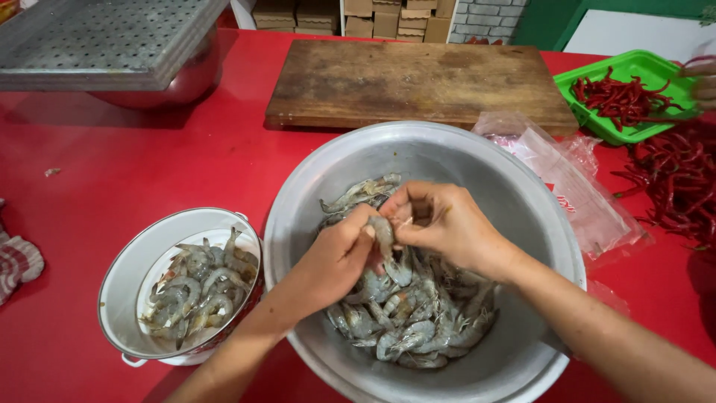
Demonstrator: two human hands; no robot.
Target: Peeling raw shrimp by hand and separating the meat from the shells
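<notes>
Both hands met over the big metal basin, which sat on the red table near its front edge. The left hand and the right hand held one raw grey shrimp between them, just above the heap of shrimp lying in the bottom of the basin. The left fingers were curled and pressed together around the shrimp's body; the right fingers were bent in close, pinching at its upper end, thumb tucked against the forefinger.

To the left of the basin, touching or nearly touching its rim, stood a smaller white enamel bowl with a dark rim, holding a smaller lot of shrimp. A striped cloth lay at the far left edge of the table.

Behind the basin lay a worn wooden cutting board, bare on top. At the back left a perforated metal tray rested over a round steel pot.

To the right, a crumpled clear plastic bag with faint pinkish print lay flat beside the basin. Beyond it a green plastic tray held red chillies, and more loose chillies were scattered on the table near it. Another person's hand showed at the right edge by the tray. Along the back wall brown cardboard boxes were stacked in rows; their markings were too small to tell.
</notes>
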